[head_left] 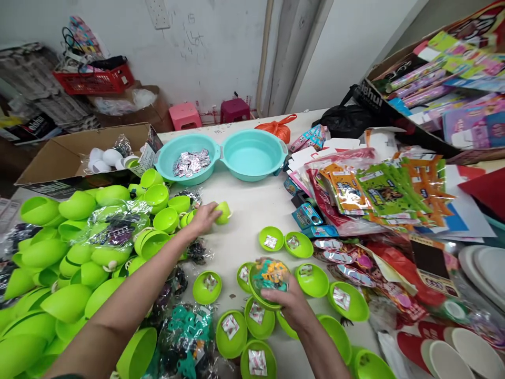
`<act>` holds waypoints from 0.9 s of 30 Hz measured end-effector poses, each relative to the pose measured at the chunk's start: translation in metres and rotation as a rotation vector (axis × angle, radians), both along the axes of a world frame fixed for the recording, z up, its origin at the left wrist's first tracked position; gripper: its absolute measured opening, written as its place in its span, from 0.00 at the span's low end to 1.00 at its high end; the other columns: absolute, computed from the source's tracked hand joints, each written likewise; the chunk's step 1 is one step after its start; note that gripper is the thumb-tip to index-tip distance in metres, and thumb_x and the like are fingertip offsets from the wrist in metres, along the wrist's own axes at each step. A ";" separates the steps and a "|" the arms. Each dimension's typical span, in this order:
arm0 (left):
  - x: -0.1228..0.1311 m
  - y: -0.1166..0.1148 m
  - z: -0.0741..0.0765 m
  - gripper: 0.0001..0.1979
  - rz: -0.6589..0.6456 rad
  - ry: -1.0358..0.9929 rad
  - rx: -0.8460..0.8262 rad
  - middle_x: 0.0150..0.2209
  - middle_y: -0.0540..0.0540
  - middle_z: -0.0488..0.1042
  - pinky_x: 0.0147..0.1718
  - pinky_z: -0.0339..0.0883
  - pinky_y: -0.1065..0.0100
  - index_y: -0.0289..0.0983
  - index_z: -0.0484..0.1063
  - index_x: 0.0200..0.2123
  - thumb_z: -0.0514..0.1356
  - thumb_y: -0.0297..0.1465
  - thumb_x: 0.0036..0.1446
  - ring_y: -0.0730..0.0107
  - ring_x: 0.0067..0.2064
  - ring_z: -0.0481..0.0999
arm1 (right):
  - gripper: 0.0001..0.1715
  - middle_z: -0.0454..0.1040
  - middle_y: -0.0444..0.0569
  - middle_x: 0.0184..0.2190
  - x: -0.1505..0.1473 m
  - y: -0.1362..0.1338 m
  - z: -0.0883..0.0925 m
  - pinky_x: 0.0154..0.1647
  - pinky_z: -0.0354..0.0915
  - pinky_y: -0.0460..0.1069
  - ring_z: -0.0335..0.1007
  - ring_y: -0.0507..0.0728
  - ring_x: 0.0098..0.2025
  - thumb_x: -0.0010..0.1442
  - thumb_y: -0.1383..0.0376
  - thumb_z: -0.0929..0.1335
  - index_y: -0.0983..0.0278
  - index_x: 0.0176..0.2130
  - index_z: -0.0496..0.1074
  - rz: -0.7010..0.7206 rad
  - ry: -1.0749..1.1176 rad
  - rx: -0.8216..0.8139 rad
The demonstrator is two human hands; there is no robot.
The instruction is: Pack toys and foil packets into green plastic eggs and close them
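Observation:
My left hand (205, 217) is closed on a small green plastic cup (223, 212), held above the white table just right of the heap of green shells. In my right hand (287, 301) is a green bowl (258, 296) with a clear bag of teal and orange plastic pieces (270, 275) in it; my thumb lies over its rim. Several green bowls surround that hand, most with one small printed packet inside, such as this bowl (232, 343). Another bowl (207, 296) with a packet lies below my left hand.
A heap of green shells (59, 302) fills the left side. Behind stand a carton (87, 139), a turquoise basin (168, 173) holding packets and a second turquoise basin (254, 155). Bagged teal pieces (189, 326) lie in front; foil pouches (384, 189) and red cups (418, 347) crowd the right.

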State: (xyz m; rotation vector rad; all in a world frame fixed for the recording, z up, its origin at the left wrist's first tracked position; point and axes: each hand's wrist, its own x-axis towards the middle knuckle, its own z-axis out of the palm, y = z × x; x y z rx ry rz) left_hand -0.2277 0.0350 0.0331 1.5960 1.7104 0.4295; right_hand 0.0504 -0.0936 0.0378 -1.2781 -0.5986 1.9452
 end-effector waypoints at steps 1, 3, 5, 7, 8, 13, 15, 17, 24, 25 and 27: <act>0.001 -0.012 0.004 0.17 0.012 -0.063 -0.011 0.40 0.38 0.77 0.51 0.67 0.51 0.32 0.71 0.46 0.50 0.36 0.65 0.57 0.45 0.77 | 0.41 0.80 0.52 0.42 0.001 -0.001 0.005 0.44 0.70 0.56 0.76 0.64 0.41 0.33 0.67 0.79 0.63 0.50 0.74 0.020 0.092 -0.015; 0.006 -0.043 0.011 0.20 0.062 -0.334 -0.091 0.45 0.36 0.76 0.46 0.71 0.58 0.31 0.69 0.50 0.49 0.40 0.66 0.61 0.45 0.78 | 0.42 0.79 0.55 0.46 -0.001 -0.004 0.016 0.45 0.70 0.58 0.76 0.67 0.45 0.32 0.68 0.77 0.63 0.50 0.74 0.093 0.298 -0.050; 0.014 -0.076 0.015 0.23 0.164 -0.731 -0.236 0.47 0.36 0.76 0.46 0.72 0.61 0.33 0.69 0.50 0.58 0.44 0.60 0.61 0.46 0.78 | 0.43 0.79 0.58 0.45 -0.004 -0.009 0.025 0.43 0.70 0.60 0.75 0.70 0.46 0.30 0.66 0.77 0.64 0.50 0.75 0.183 0.452 -0.087; 0.022 -0.107 0.017 0.25 0.294 -1.027 -0.343 0.47 0.37 0.75 0.46 0.72 0.61 0.34 0.70 0.46 0.65 0.46 0.52 0.60 0.46 0.77 | 0.41 0.79 0.60 0.42 -0.008 -0.017 0.032 0.40 0.70 0.61 0.76 0.72 0.44 0.30 0.65 0.77 0.66 0.48 0.76 0.245 0.490 -0.113; 0.025 -0.121 0.020 0.26 0.356 -1.063 -0.342 0.47 0.38 0.75 0.45 0.72 0.62 0.35 0.71 0.44 0.66 0.48 0.50 0.61 0.46 0.76 | 0.40 0.80 0.60 0.40 -0.010 -0.022 0.035 0.39 0.71 0.61 0.77 0.72 0.43 0.30 0.64 0.77 0.66 0.47 0.76 0.256 0.468 -0.113; 0.037 -0.179 0.047 0.33 0.460 -0.911 -0.287 0.54 0.40 0.69 0.33 0.73 0.66 0.44 0.65 0.57 0.55 0.58 0.55 0.61 0.46 0.75 | 0.38 0.79 0.52 0.41 -0.023 -0.049 0.050 0.43 0.69 0.55 0.76 0.64 0.42 0.31 0.66 0.79 0.64 0.46 0.75 0.304 0.227 0.045; 0.042 -0.193 0.057 0.37 0.441 -0.872 -0.308 0.49 0.41 0.73 0.30 0.72 0.69 0.46 0.60 0.60 0.63 0.53 0.51 0.64 0.40 0.76 | 0.41 0.79 0.48 0.40 -0.029 -0.059 0.057 0.43 0.68 0.52 0.74 0.61 0.40 0.30 0.67 0.80 0.63 0.47 0.74 0.419 0.171 0.139; 0.042 -0.201 0.064 0.40 0.466 -0.816 -0.271 0.42 0.44 0.75 0.27 0.70 0.72 0.43 0.61 0.58 0.69 0.47 0.45 0.67 0.33 0.76 | 0.42 0.78 0.46 0.38 -0.035 -0.068 0.063 0.42 0.68 0.51 0.73 0.58 0.39 0.30 0.67 0.81 0.62 0.47 0.73 0.513 0.152 0.186; 0.012 -0.241 0.105 0.36 0.321 -0.637 -0.182 0.43 0.46 0.74 0.34 0.74 0.63 0.43 0.63 0.58 0.69 0.41 0.46 0.62 0.38 0.77 | 0.33 0.76 0.43 0.33 -0.038 -0.088 0.071 0.40 0.67 0.52 0.71 0.58 0.35 0.34 0.65 0.79 0.63 0.43 0.73 0.494 -0.223 0.237; 0.016 -0.250 0.113 0.35 0.230 -0.584 -0.163 0.44 0.46 0.74 0.39 0.73 0.62 0.43 0.65 0.57 0.69 0.39 0.45 0.61 0.40 0.76 | 0.35 0.76 0.43 0.34 -0.040 -0.092 0.071 0.40 0.67 0.52 0.71 0.59 0.36 0.33 0.66 0.79 0.63 0.44 0.73 0.519 -0.302 0.280; 0.030 -0.264 0.125 0.33 0.082 -0.446 -0.080 0.47 0.46 0.74 0.48 0.70 0.58 0.44 0.70 0.54 0.70 0.36 0.42 0.58 0.45 0.74 | 0.37 0.76 0.45 0.36 -0.045 -0.099 0.071 0.40 0.67 0.53 0.70 0.60 0.37 0.32 0.68 0.78 0.64 0.45 0.72 0.553 -0.406 0.381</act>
